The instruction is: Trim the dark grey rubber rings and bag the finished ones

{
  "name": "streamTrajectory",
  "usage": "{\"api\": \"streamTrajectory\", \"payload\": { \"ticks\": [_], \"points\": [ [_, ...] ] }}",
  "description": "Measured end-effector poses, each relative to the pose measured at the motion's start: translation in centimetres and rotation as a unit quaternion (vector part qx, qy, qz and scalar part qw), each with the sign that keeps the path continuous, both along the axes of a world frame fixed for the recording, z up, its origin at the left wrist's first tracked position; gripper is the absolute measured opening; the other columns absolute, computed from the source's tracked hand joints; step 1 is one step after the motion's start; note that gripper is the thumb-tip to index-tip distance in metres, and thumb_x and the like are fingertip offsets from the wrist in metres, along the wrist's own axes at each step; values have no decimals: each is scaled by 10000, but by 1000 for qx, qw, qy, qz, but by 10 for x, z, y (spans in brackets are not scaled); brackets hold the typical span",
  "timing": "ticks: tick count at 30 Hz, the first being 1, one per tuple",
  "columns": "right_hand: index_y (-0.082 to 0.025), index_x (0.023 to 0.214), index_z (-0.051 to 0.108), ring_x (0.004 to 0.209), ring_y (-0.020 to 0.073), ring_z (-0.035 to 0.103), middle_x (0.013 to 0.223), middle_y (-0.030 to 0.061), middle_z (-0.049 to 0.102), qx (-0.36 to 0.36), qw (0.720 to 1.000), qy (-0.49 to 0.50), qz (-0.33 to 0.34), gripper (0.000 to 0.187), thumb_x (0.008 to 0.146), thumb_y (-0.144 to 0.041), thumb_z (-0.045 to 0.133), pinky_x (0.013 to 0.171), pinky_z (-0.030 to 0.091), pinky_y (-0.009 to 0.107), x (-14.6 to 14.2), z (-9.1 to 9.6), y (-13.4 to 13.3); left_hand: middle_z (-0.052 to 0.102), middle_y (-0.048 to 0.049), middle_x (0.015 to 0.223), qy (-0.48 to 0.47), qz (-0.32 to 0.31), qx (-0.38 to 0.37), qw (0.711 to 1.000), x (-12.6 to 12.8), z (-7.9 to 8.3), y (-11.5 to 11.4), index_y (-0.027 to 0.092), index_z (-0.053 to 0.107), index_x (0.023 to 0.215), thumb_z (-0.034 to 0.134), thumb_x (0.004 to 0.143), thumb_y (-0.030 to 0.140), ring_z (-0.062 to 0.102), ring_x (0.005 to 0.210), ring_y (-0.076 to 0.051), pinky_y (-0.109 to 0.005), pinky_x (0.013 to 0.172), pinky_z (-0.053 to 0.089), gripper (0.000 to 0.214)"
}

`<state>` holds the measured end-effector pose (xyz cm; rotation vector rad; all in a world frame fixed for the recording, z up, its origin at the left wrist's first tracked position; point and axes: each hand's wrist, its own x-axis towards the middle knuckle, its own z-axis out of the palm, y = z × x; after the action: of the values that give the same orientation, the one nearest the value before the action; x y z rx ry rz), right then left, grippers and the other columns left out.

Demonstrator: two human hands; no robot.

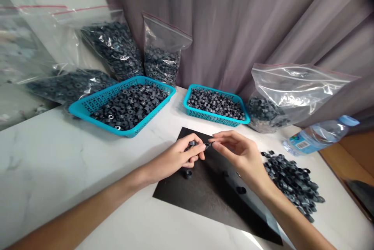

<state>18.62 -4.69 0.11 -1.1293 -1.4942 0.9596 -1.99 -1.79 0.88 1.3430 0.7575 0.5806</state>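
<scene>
My left hand (187, 151) is closed over the black mat, with several small dark grey ring-shaped pieces (192, 144) in its curled fingers. Its thumb and forefinger pinch one more dark ring (207, 146) at their tips. Facing it, my right hand (238, 148) holds a small black round piece (212, 144) between thumb and forefinger, its other fingers stretched out. The two pieces are very close; whether they touch I cannot tell. On the black mat (198, 195) below lie a few loose black round pieces, one (187, 174) under my left hand and another (241, 190) by my right wrist.
Two blue baskets, one larger (134, 131) and one smaller (216, 117), hold grey rings. A heap of black pieces (289, 179) lies right of my right arm. Bags of pieces (117, 47) stand behind; another bag (271, 109) and a tilted water bottle (318, 137) are at right.
</scene>
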Motion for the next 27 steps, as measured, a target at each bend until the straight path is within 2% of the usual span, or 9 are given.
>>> {"api": "streamTrajectory", "payload": {
  "ticks": [2,6,11,15,17,21,24,27],
  "points": [
    [-215,1034,703,957,195,708,1016,49,742,7,1000,-5,16,188,883,-326,726,878,563,324,-5,1,-4,552,2,855,-21,7,-34,999,1,3,-2,174,543,922,514,988,401,399,688,-90,-196,549,294,238],
    [-216,1049,689,891,177,692,963,29,732,65,997,-51,-3,135,925,-269,673,844,544,320,-17,2,-14,536,-5,824,-71,46,-128,988,4,8,-8,139,579,924,473,1014,386,395,653,-68,-176,514,269,284],
    [-211,1021,690,825,175,658,878,21,709,133,983,-123,-28,105,931,-178,649,779,531,323,-35,3,-13,470,23,689,-156,80,-248,953,5,2,-6,107,588,867,512,1003,347,379,555,-40,-139,446,241,286],
    [-223,1030,704,887,204,642,918,39,720,183,962,-201,-24,109,943,-194,646,793,529,347,-43,8,-7,446,36,659,-186,116,-261,940,2,-3,3,130,557,785,494,984,219,369,500,-31,-122,386,197,227],
    [-228,1061,705,928,207,648,966,48,724,207,955,-212,-21,134,972,-208,607,835,530,355,-42,11,-5,468,28,688,-188,119,-257,940,0,-4,7,130,571,792,494,967,193,362,490,-26,-113,366,182,201],
    [-227,1118,696,999,208,653,1085,81,678,237,946,-212,-62,210,1013,-200,517,875,536,357,-33,11,-5,501,3,754,-186,115,-252,943,-4,-3,16,103,621,817,504,936,194,343,482,-17,-106,337,186,190],
    [-249,1119,698,976,206,648,1054,61,668,161,949,-269,17,184,984,-216,578,852,547,353,-27,4,-7,466,17,737,-182,123,-240,946,-7,-1,19,111,609,768,514,923,208,320,475,-16,-102,329,182,206],
    [-290,1224,653,1060,217,618,1151,53,651,117,932,-323,116,274,964,-212,613,900,541,375,-27,-5,-8,457,20,734,-171,129,-222,951,-7,0,19,118,596,743,539,917,239,306,474,-17,-106,325,162,220]
  ]
}}
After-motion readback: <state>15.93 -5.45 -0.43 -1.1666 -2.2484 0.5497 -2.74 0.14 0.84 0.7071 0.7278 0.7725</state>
